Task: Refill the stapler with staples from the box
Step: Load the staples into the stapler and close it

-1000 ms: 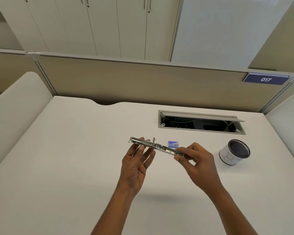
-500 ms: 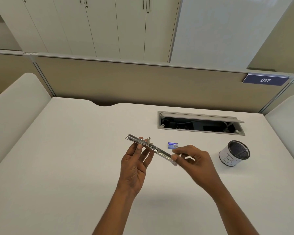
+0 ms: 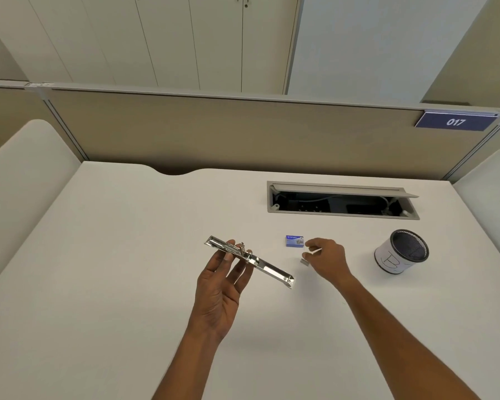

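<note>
The long shiny stapler [image 3: 251, 261] is folded out flat, in the middle of the picture, above the white counter [image 3: 127, 284]. The left hand [image 3: 223, 287] pinches it, thumb on top. The right hand [image 3: 326, 259] curls just beside the blue box [image 3: 294, 241]. A small gray bit [image 3: 304, 261], maybe staples, sits at its grip; I cannot tell if it is pinched.

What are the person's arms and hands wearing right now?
Nothing that shows. The left hand and right hand are bare, with no gloves, rings or watch visible. The left arm and right arm are uncovered to the frame's edge, with no sleeve in view.
</note>
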{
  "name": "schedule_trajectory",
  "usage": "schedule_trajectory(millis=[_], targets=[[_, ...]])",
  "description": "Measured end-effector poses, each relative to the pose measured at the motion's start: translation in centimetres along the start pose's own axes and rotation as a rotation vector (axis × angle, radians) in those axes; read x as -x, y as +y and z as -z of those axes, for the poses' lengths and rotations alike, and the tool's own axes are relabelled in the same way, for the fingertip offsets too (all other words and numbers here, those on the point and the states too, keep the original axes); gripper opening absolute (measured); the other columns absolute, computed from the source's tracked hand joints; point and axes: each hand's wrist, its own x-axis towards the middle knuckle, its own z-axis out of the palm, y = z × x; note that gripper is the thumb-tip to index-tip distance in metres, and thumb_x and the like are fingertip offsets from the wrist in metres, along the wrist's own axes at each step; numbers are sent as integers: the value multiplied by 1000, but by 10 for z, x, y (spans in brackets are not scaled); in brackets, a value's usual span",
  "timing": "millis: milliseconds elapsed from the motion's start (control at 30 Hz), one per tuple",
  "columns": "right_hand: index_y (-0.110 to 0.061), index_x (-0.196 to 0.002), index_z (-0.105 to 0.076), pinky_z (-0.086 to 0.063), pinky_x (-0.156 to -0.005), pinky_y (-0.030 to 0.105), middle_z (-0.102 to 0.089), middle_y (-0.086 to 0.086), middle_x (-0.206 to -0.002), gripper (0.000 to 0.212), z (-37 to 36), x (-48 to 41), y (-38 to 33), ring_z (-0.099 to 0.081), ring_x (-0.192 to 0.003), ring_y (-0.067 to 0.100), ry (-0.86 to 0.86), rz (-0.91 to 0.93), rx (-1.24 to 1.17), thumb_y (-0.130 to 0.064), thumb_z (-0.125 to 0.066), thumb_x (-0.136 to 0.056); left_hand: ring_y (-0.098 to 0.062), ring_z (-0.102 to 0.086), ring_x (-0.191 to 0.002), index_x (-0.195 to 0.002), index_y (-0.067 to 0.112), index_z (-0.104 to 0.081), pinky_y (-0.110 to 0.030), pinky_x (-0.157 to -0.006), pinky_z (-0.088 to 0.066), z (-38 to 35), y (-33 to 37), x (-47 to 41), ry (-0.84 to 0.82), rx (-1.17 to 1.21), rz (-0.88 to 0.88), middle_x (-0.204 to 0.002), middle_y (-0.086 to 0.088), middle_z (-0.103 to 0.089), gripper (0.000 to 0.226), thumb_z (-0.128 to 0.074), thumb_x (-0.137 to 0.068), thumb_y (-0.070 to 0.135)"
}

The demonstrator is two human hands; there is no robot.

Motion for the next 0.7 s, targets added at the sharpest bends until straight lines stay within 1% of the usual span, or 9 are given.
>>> schedule_trajectory(millis=[67,133,200,267,333,433,500,567,700], targets=[[-6,-119,-72,-48,-90,26,-72,14,-115,36,-12,-4,11,-68,-98,26,-19,-16,63,-12,-79,-84,-30,-74,-107,-112,8,-78,-37,-82,-62,2,1,0,7,-8,17,-114,-11,-76,28,-72,-85,8],[-5,-122,-71,-47,-96,31,-69,16,-119,37,-21,-6,20,-66,-107,30,-29,-20,114,-13,-77,-87,-30,-74,-108,-111,8,-78,-37,-82,-62,5,0,0,16,-13,25,-114,-11,-76,26,-71,-86,8],[-4,-120,-71,-46,-94,31,-67,16,-118,33,-29,-7,25,-64,-110,32,-30,-12,156,-13,-73,-89,-30,-73,-109,-111,9,-78,-37,-82,-62,7,0,-1,22,-21,33,-115,-11,-76,26,-72,-86,8],[-1,-110,-74,-45,-85,30,-67,18,-111,23,-33,-7,25,-64,-105,34,-27,17,209,-11,-67,-91,-31,-73,-109,-111,9,-79,-37,-82,-62,7,-1,-2,28,-29,40,-116,-12,-76,27,-72,-85,8],[3,-95,-73,-47,-78,32,-65,19,-102,16,-35,-7,23,-63,-97,35,-32,44,255,-7,-62,-91,-31,-73,-110,-111,9,-79,-37,-82,-62,6,-2,-3,24,-31,47,-117,-13,-76,27,-72,-85,8],[5,-83,-70,-45,-72,34,-64,19,-95,19,-36,-6,20,-61,-91,35,-44,62,302,-4,-56,-91,-32,-71,-113,-113,8,-78,-38,-82,-62,5,-3,-4,15,-29,57,-119,-15,-75,27,-70,-88,7],[4,-78,-67,-37,-67,31,-63,19,-92,22,-37,-4,18,-60,-88,34,-35,76,312,-3,-51,-92,-31,-71,-115,-113,8,-78,-38,-82,-62,4,-4,-5,7,-29,64,-120,-15,-75,25,-69,-89,7],[3,-77,-66,-33,-67,30,-62,18,-91,25,-39,-2,18,-57,-86,33,-26,93,318,-2,-48,-94,-31,-71,-114,-112,8,-78,-38,-81,-63,2,-4,-6,7,-27,69,-119,-16,-75,24,-68,-90,6],[2,-81,-67,-38,-71,32,-62,16,-93,26,-43,4,18,-57,-92,33,-26,110,352,1,-45,-95,-32,-70,-116,-112,7,-78,-38,-82,-62,-1,-3,-7,0,-24,69,-120,-17,-75,24,-67,-90,6]])
